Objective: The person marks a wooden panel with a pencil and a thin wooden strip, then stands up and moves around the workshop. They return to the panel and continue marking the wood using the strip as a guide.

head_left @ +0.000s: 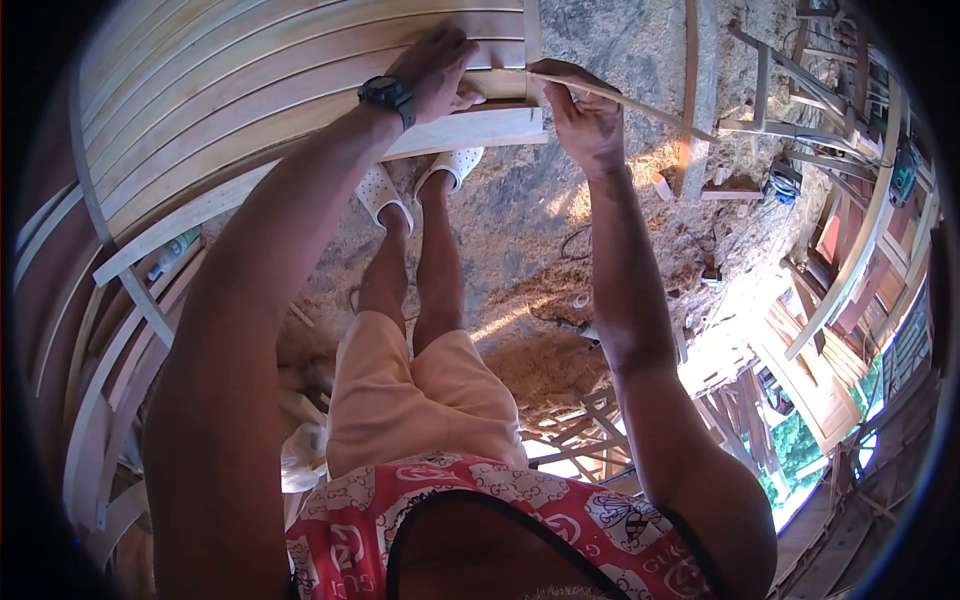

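Note:
A slatted wooden panel [270, 85] made of several pale boards lies before me at the upper left. My left hand [437, 75], with a dark watch at the wrist, rests on the boards near the panel's right end. Its thumb and fingers are apart, and nothing shows in its grasp. Just past that end, my right hand [584, 115] pinches a thin wooden strip [655, 113]. The strip's left tip meets the end of the panel by a narrow slat, while its other end points right over the floor. Part of the strip is hidden by my fingers.
A pale beam [470, 130] runs along the panel's near edge. My feet in white clogs [461, 165] stand beneath it on a dusty floor [520, 220]. A long plank [690, 90] lies to the right, with wooden frames [790, 85] beyond. Curved timbers [110, 400] are stacked at left.

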{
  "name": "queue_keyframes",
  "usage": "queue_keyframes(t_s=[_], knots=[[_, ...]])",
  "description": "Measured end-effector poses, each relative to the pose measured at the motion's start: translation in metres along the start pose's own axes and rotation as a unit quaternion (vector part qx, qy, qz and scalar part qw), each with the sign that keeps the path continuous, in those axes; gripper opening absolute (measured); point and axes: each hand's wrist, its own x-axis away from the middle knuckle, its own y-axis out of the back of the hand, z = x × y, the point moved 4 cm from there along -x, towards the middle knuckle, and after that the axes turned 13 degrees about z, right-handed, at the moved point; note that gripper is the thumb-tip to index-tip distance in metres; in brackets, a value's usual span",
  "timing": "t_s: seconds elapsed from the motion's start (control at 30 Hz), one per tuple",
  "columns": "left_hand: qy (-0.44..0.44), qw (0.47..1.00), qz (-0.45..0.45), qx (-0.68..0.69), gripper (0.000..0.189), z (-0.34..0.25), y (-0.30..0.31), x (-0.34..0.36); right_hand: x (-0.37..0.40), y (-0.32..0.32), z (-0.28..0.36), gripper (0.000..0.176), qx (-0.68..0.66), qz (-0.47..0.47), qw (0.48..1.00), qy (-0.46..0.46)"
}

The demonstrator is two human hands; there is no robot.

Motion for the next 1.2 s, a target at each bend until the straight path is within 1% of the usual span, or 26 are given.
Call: queue_keyframes(t_s=[0.07, 0.2, 0.23, 0.27, 0.3, 0.37, 0.4, 0.47, 0.53, 0.6, 0.67, 0.7, 0.77, 0.8, 0.83, 0.9, 0.93, 0.97, 1.03, 1.13, 1.2], knots=[[0.002, 1.0, 0.005, 0.004, 0.061, 0.001, -0.001, -0.001, -0.002, 0.0, 0.001, 0.023, 0.079, 0.018, 0.997, -0.011], [-0.008, 1.0, -0.015, 0.021, 0.056, -0.001, 0.001, 0.0, -0.007, -0.005, -0.005, 0.026, 0.095, 0.022, 0.995, -0.018], [-0.005, 0.999, -0.021, 0.034, 0.054, -0.002, 0.003, 0.0, -0.009, -0.01, -0.002, 0.026, 0.017, -0.016, 0.999, 0.041], [-0.007, 0.999, -0.021, 0.035, 0.054, -0.003, 0.005, 0.0, -0.01, -0.011, 0.001, 0.026, -0.06, -0.054, 0.992, 0.099], [-0.001, 0.999, -0.014, 0.036, 0.052, -0.004, 0.005, 0.0, -0.011, -0.01, 0.003, 0.026, -0.059, -0.055, 0.992, 0.099], [0.003, 0.999, -0.007, 0.038, 0.05, -0.004, 0.003, -0.002, -0.013, -0.008, 0.009, 0.015, 0.029, -0.062, 0.996, 0.062], [0.003, 0.999, -0.02, 0.043, 0.048, -0.003, 0.003, -0.001, -0.013, -0.004, 0.01, 0.015, 0.03, -0.062, 0.996, 0.062], [0.003, 0.998, -0.034, 0.049, 0.047, -0.003, -0.001, -0.001, -0.012, -0.001, 0.01, 0.014, 0.063, 0.013, 0.998, 0.026], [0.023, 0.997, -0.054, 0.056, 0.04, -0.002, -0.003, -0.001, -0.014, 0.005, 0.018, 0.012, 0.075, 0.001, 0.997, 0.024], [0.032, 0.996, -0.064, 0.06, 0.04, -0.002, -0.006, 0.0, -0.015, 0.007, 0.03, 0.01, 0.086, -0.01, 0.996, 0.022], [0.039, 0.994, -0.077, 0.064, 0.04, -0.001, -0.004, 0.0, -0.011, 0.011, 0.043, 0.008, 0.092, -0.038, 0.99, 0.104], [0.034, 0.995, -0.06, 0.065, 0.04, -0.001, -0.004, 0.001, -0.005, 0.012, 0.046, 0.008, 0.095, -0.038, 0.989, 0.104], [0.028, 0.996, -0.044, 0.069, 0.04, -0.003, -0.005, 0.0, 0.017, 0.008, 0.041, 0.029, 0.072, 0.031, 0.99, 0.114], [0.031, 0.996, -0.051, 0.066, 0.04, -0.003, -0.005, 0.0, 0.028, 0.006, 0.035, 0.039, 0.107, 0.062, 0.989, 0.079], [0.035, 0.996, -0.056, 0.062, 0.04, -0.002, -0.005, 0.001, 0.032, 0.003, 0.042, 0.039, 0.107, 0.063, 0.989, 0.079], [0.037, 0.995, -0.046, 0.078, 0.04, -0.001, -0.004, 0.001, 0.037, -0.002, 0.049, 0.016, 0.122, 0.004, 0.992, 0.008], [0.036, 0.994, -0.035, 0.095, 0.039, -0.001, -0.004, 0.001, 0.041, -0.007, 0.044, 0.021, 0.068, -0.002, 0.998, -0.014], [0.036, 0.994, -0.034, 0.096, 0.039, -0.001, -0.004, 0.002, 0.044, -0.009, 0.04, 0.021, 0.068, -0.003, 0.998, -0.015], [0.035, 0.995, -0.029, 0.086, 0.038, -0.001, -0.003, 0.0, 0.046, -0.012, 0.033, 0.021, 0.069, 0.019, 0.996, -0.056], [0.039, 0.995, -0.033, 0.086, 0.035, -0.002, -0.003, 0.001, 0.047, -0.017, 0.03, 0.02, 0.043, -0.004, 0.998, -0.035], [0.038, 0.995, -0.034, 0.09, 0.034, -0.003, -0.002, 0.002, 0.048, -0.017, 0.028, 0.02, 0.027, 0.006, 0.999, -0.029]])
